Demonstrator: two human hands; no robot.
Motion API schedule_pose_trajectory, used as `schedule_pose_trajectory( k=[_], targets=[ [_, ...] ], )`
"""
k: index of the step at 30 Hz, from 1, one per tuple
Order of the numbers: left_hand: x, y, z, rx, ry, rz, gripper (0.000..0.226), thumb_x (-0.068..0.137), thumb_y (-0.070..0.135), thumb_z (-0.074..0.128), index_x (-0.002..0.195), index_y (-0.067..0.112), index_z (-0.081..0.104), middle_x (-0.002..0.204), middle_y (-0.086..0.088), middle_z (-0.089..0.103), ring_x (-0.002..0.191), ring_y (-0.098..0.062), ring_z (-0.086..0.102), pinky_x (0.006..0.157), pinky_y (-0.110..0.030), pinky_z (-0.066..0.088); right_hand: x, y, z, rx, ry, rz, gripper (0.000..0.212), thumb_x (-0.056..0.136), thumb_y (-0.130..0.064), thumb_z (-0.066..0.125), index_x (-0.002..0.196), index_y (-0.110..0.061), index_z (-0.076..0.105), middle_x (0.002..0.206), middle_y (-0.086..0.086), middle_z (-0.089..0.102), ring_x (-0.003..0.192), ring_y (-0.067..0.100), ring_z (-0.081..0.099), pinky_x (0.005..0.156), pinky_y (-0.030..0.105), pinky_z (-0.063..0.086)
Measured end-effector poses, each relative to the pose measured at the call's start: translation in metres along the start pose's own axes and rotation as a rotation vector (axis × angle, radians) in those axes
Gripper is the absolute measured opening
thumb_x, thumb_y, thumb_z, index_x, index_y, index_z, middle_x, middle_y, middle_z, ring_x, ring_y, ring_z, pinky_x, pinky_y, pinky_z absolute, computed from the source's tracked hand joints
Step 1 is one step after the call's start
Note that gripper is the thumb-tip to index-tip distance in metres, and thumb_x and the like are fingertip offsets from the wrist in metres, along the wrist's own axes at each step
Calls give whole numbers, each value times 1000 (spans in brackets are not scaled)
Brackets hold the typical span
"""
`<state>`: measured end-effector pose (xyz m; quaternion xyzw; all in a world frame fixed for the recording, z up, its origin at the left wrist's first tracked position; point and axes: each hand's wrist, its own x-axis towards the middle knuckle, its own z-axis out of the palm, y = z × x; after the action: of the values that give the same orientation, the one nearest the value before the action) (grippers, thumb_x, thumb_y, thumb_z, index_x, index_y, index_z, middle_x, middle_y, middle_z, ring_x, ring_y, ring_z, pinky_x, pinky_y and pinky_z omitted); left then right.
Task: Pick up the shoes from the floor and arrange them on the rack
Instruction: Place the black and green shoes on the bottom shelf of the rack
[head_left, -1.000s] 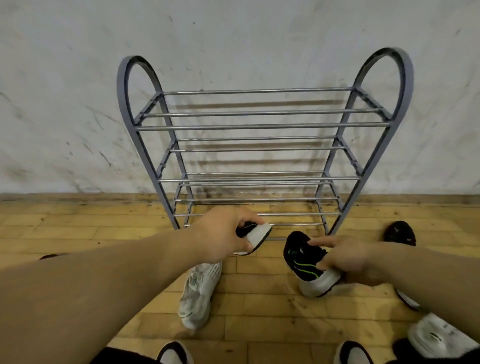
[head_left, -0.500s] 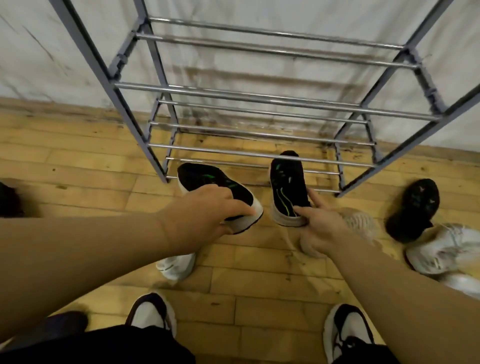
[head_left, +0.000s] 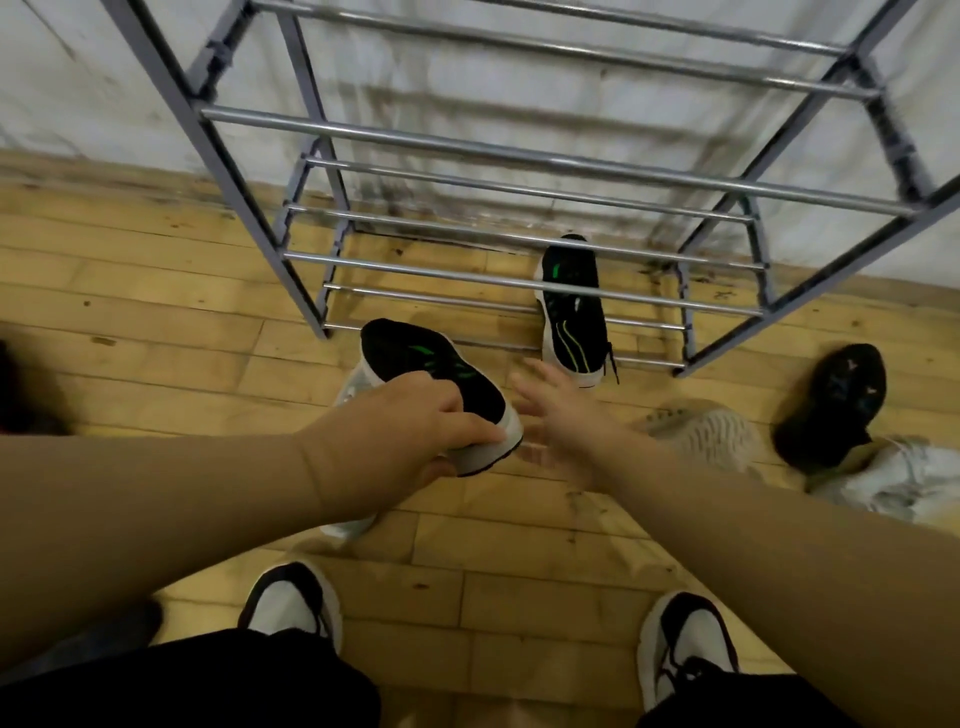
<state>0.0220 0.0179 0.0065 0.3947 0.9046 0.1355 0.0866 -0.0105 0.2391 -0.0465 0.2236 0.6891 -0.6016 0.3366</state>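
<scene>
A grey metal shoe rack (head_left: 244, 208) with chrome bars stands against the wall. One black shoe with green stripes (head_left: 574, 312) lies on the rack's lowest shelf, toe toward the wall. My left hand (head_left: 400, 436) grips the heel of its mate, a black shoe with green marks and a white sole (head_left: 431, 364), held just in front of the rack's lower left. My right hand (head_left: 561, 415) hovers open between the two black shoes, fingers spread, touching neither.
A white mesh shoe (head_left: 711, 434) lies on the wooden floor at right, beside a black shoe (head_left: 831, 405) and another white shoe (head_left: 904, 478). A white shoe (head_left: 350, 384) sits under my left hand. My own feet in black-and-white sneakers (head_left: 291, 608) stand below.
My right hand has let go of the black shoe, which now rests on the lowest shelf, and has drawn back open. My left hand still carries the other black shoe.
</scene>
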Motion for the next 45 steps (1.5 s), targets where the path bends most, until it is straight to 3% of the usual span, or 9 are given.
schedule_pose_trajectory(
  k=[7, 16, 22, 25, 29, 32, 36, 41, 45],
  targets=[
    [2, 18, -20, 76, 113, 220, 61, 81, 12, 82, 131, 29, 52, 88, -6, 58, 72, -22, 52, 56, -37, 49, -45, -41, -7, 52, -356, -64, 56, 106, -12, 53, 153, -40, 43, 139, -2, 58, 124, 27, 62, 99, 49, 56],
    [-12, 37, -77, 103, -144, -133, 82, 93, 60, 57, 157, 47, 7, 162, 9, 14, 144, -17, 33, 111, -38, 43, -109, -57, -90, -311, -174, -8, 66, 100, 2, 55, 155, -32, 42, 161, 5, 36, 135, 29, 48, 111, 44, 44],
    [-23, 20, -53, -48, -241, -295, 95, 89, 63, 62, 158, 48, -1, 168, 12, 9, 151, -16, 23, 117, -33, 30, -109, -15, -138, -315, 133, 35, 65, 102, 4, 51, 156, -33, 40, 162, 14, 35, 85, 18, 55, 57, 21, 55],
    [-17, 9, -34, -123, -232, -358, 96, 88, 64, 63, 158, 47, 0, 169, 12, 7, 152, -16, 21, 119, -35, 28, -77, 0, -149, -252, 215, 20, 66, 103, 4, 50, 156, -34, 38, 166, 11, 29, 128, 34, 53, 88, 38, 54],
    [-2, -2, -12, -188, -215, -414, 97, 88, 63, 63, 159, 45, -1, 169, 10, 5, 152, -19, 21, 118, -35, 27, -31, 0, -156, -165, 310, 0, 66, 105, 4, 43, 158, -34, 34, 163, 12, 34, 109, 30, 58, 66, 34, 55],
    [9, -7, 0, -256, -188, -438, 100, 87, 63, 64, 158, 45, -3, 168, 13, 6, 151, -16, 22, 117, -32, 25, 13, -7, -161, -155, 343, -65, 67, 105, 6, 39, 161, -30, 29, 167, 8, 27, 142, 34, 43, 109, 51, 48],
    [17, -10, 10, -272, -189, -444, 96, 87, 67, 61, 156, 48, -3, 168, 13, 7, 150, -15, 25, 116, -34, 30, 69, -29, -162, -242, 481, -113, 46, 107, -18, 48, 153, -21, 43, 150, 10, 52, 132, 35, 54, 109, 51, 48],
    [10, -19, 16, -239, -247, -430, 97, 86, 68, 60, 157, 48, -3, 167, 14, 10, 147, -15, 28, 112, -35, 34, 59, 3, -138, -699, 612, -164, 73, 103, -52, 47, 162, -26, 14, 170, 5, 12, 154, 33, 19, 119, 52, 32],
    [-8, -34, 34, -269, -272, -482, 99, 83, 71, 60, 158, 47, -1, 167, 9, 15, 147, -19, 29, 113, -39, 37, 27, 56, -114, -1050, 408, -377, 72, 93, -50, 58, 155, -33, 27, 164, 1, 25, 148, 29, 31, 115, 50, 38]
  ],
)
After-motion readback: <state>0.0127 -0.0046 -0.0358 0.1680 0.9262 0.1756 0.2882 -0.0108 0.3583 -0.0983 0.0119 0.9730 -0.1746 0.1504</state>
